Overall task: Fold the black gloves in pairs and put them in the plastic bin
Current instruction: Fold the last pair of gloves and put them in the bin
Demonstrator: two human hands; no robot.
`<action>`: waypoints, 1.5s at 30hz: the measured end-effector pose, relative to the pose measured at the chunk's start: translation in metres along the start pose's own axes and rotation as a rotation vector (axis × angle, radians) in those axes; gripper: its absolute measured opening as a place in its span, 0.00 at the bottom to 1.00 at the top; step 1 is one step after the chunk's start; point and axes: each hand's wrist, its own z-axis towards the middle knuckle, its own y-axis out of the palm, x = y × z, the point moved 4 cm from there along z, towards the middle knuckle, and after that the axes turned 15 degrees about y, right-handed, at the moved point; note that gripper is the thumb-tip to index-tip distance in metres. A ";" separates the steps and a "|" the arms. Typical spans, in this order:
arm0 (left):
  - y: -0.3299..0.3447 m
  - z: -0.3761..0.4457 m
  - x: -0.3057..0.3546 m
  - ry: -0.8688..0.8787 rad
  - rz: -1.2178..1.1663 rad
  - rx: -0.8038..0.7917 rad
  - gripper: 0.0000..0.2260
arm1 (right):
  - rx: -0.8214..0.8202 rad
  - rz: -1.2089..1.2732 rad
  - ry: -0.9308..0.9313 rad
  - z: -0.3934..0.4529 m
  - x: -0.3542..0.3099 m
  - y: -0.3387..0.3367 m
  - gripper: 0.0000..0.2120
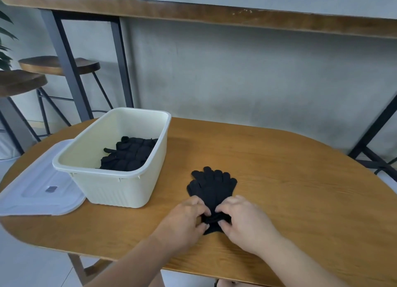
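Close to the near edge of the wooden table [279, 179], the left hand [184, 220] and right hand [245, 218] meet over the cuff end of a pair of black gloves [211, 187], each hand pinching the bunched cuff fabric between thumb and curled fingers, the two hands almost touching one another. The pair lies flat on the tabletop, one glove stacked on the other, with the fingers fanned out and pointing toward the far edge. Just left of the gloves, and a little farther back, stands the cream plastic bin [120, 183], set at an angle, its near long wall ribbed; inside it, against the right wall, lies a heap of more black gloves [129, 155]. Beside the bin at the table's left edge lies a translucent white lid [36, 192], flat, with the bin's left corner resting on it. Beyond the far edge stand two round wooden stools [53, 65] on dark metal legs, under a long wooden counter [193, 13] set against a grey wall
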 end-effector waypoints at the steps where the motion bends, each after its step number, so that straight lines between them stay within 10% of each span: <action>1: 0.000 -0.001 0.000 -0.007 -0.008 -0.001 0.13 | 0.014 -0.013 -0.026 0.000 -0.002 0.000 0.15; 24: -0.001 -0.013 -0.003 -0.036 -0.146 0.002 0.16 | 0.074 -0.053 -0.121 -0.011 0.000 0.010 0.08; 33: -0.033 0.042 -0.060 -0.562 -0.137 0.124 0.19 | 0.007 0.014 -0.072 -0.010 0.001 0.008 0.15; 45: -0.038 0.046 -0.069 -0.640 -0.186 0.222 0.07 | -0.051 0.096 0.057 -0.008 0.010 0.011 0.04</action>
